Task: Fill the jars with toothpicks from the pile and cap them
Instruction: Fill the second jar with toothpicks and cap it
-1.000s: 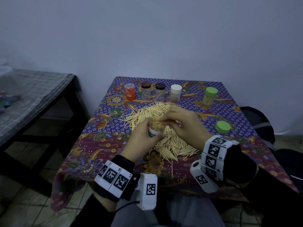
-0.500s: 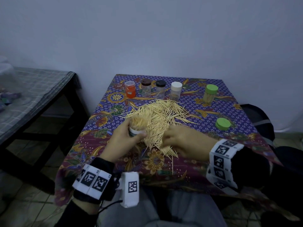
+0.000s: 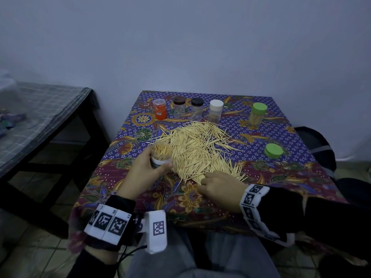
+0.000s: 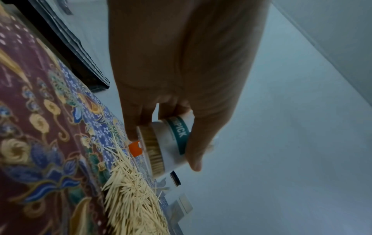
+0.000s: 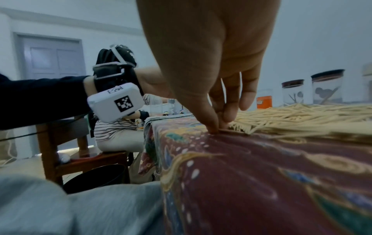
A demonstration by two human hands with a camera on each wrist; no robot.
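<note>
1. The right hand (image 3: 219, 190) has dropped from the jar's mouth to the near edge of the toothpick pile (image 3: 200, 149); its fingers (image 5: 213, 122) pinch at toothpicks against the tabletop (image 3: 281, 177).
2. The left hand (image 3: 144, 173) still grips the open jar (image 3: 161, 155), nearly full, now beside the pile's left edge.
3. Likely one more pinch, then the loose green cap (image 3: 273, 150) to the right.
</note>
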